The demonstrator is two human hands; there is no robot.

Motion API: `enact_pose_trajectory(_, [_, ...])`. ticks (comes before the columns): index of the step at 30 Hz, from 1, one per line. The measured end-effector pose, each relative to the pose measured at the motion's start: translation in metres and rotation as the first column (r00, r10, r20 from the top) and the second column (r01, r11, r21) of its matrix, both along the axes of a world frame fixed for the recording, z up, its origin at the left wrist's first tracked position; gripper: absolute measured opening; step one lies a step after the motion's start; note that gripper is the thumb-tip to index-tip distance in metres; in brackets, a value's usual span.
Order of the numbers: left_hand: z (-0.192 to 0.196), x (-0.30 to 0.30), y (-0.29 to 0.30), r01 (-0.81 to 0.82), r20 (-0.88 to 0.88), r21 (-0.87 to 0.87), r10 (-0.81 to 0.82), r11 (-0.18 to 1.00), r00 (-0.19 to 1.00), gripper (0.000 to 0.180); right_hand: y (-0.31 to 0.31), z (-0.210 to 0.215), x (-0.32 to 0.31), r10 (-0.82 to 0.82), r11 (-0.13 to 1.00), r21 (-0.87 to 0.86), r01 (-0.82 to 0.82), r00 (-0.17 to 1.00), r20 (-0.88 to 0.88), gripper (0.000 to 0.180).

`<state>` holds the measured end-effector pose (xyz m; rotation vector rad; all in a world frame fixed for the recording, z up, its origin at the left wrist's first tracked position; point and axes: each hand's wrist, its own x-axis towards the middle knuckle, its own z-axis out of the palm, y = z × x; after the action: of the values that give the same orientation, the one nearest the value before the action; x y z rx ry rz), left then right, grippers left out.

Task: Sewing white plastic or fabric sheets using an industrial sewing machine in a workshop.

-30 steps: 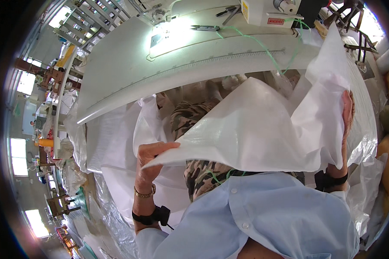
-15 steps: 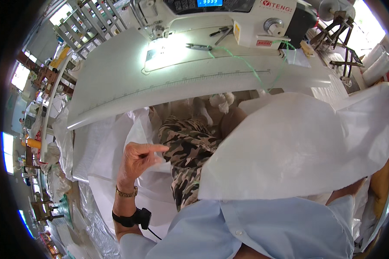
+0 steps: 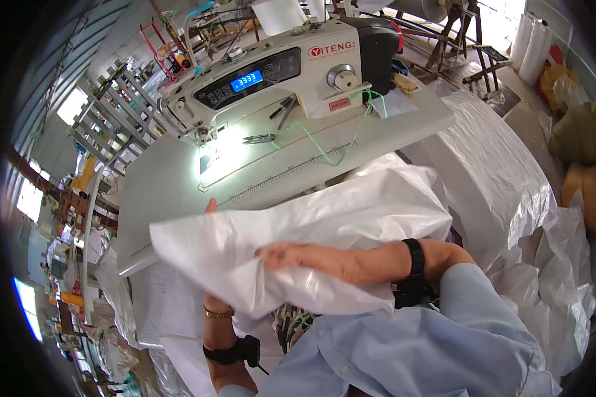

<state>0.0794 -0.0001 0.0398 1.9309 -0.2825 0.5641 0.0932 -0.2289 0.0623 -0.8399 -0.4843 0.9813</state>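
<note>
A white plastic sheet (image 3: 338, 215) is raised over my lap, creased and stretching from its free corner at the left to the right. My right hand (image 3: 285, 255) is on the near side of the sheet, fingers bent and gripping a gathered fold, somewhat smeared by motion. Most of my left hand (image 3: 211, 206) is hidden behind the sheet; only a fingertip rises above its upper edge, so its grip does not show. Just beyond stands a white sewing machine (image 3: 271, 73) with its lamp lit over the needle plate.
On the machine table (image 3: 159, 192) lie thread snips (image 3: 259, 139) and a loose green thread (image 3: 318, 149). A ruler scale runs along its front part. More white sheeting (image 3: 496, 165) is heaped at the right, with a metal rack (image 3: 106, 126) at the far left.
The sheet has swung leftward across my lap. My right hand has come into view on top of it, while my left hand has gone behind it. The view has turned toward the right.
</note>
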Motion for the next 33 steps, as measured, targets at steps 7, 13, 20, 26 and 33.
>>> enact_pose_trajectory(7, [0.014,-0.042,0.009,0.024,-0.082,0.169,-0.011,0.985,0.997,0.061,0.026,-0.001,-0.035,0.339,0.939,0.104,-0.327,0.931,-0.134,0.021])
enact_pose_trajectory(13, [0.009,-0.043,-0.004,0.007,-0.084,0.311,0.02,0.95,0.996,0.056,0.021,-0.004,-0.034,0.58,0.784,0.215,-0.582,0.811,0.08,0.028])
enact_pose_trajectory(20, [0.001,-0.051,0.029,-0.155,-0.058,0.497,0.211,0.854,0.976,0.05,-0.03,-0.011,-0.015,-0.056,0.998,0.056,0.009,0.314,0.948,0.03])
enact_pose_trajectory(26, [0.03,-0.091,0.112,0.166,-0.334,0.93,0.942,0.327,0.014,0.046,-0.078,-0.071,0.007,-0.004,0.73,0.271,0.627,-0.393,0.92,0.046])
enact_pose_trajectory(33, [0.049,-0.168,0.108,0.544,-0.025,0.146,-0.546,0.827,0.837,0.033,0.047,-0.134,0.027,-0.001,0.749,-0.153,0.645,0.233,0.973,0.089])
